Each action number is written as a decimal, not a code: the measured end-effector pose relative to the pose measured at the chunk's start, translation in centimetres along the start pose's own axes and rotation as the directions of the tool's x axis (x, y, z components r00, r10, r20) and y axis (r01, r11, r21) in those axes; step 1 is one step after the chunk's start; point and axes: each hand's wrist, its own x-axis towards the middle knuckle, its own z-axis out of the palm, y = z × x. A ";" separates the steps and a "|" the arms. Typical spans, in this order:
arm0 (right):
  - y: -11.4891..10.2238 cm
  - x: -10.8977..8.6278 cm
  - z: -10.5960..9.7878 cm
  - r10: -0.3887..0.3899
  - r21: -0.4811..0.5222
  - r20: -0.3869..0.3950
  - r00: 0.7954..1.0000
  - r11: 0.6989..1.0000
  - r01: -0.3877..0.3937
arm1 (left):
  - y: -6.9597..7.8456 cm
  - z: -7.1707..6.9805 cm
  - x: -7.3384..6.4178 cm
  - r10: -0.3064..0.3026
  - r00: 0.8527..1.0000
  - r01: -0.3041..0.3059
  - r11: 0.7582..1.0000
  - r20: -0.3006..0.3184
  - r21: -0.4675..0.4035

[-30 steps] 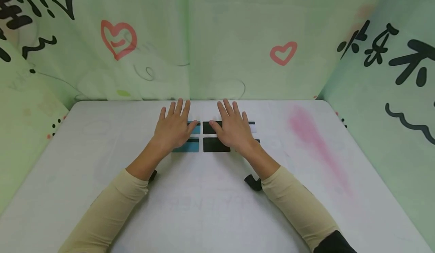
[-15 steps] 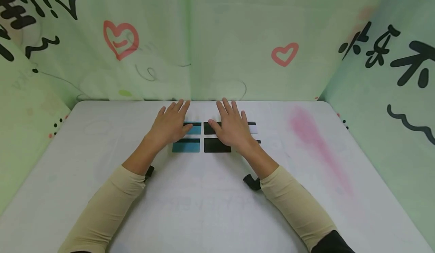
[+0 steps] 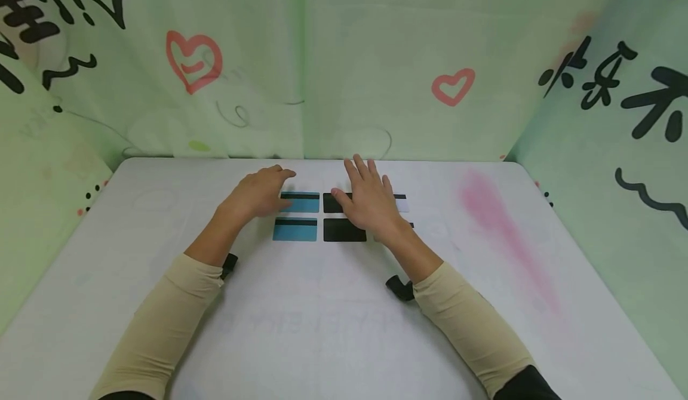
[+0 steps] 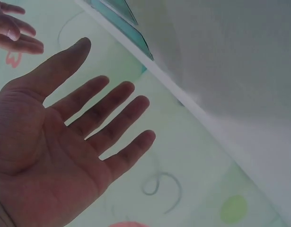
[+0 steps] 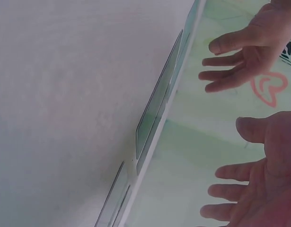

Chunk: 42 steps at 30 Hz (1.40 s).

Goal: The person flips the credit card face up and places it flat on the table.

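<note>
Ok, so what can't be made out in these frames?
Head: most of the lower-right card, behind the right hand.
Head: right part of the upper black card, behind the same hand.
Left wrist: part of the blue cards, cut off by the top edge.

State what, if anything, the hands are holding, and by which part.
Nothing is held: the left hand and right hand both have extended, empty fingers, and the cards lie on the table.
</note>
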 end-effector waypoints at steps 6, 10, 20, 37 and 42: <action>0.0 0.0 -0.1 -0.002 0.002 -0.002 1.000 1.000 0.002 | -0.6 -0.1 0.2 0.018 1.000 -0.017 0.999 0.018 -0.036; 0.0 0.0 -0.1 -0.011 0.002 0.000 1.000 1.000 0.011 | -0.9 0.0 0.5 0.015 0.999 -0.013 0.998 0.038 -0.056; -0.1 0.1 -0.2 -0.014 -0.001 0.019 1.000 1.000 0.014 | -1.0 -0.2 0.9 0.036 0.998 -0.032 0.997 0.058 -0.063; -1.4 1.6 1.0 -0.060 -0.013 0.073 0.996 0.998 0.061 | -1.1 0.0 1.5 -0.002 0.995 0.009 0.997 0.100 -0.077; -1.5 2.3 1.2 -0.079 -0.033 0.116 0.990 0.996 0.083 | -1.2 0.0 1.6 -0.004 0.994 0.012 0.998 0.109 -0.067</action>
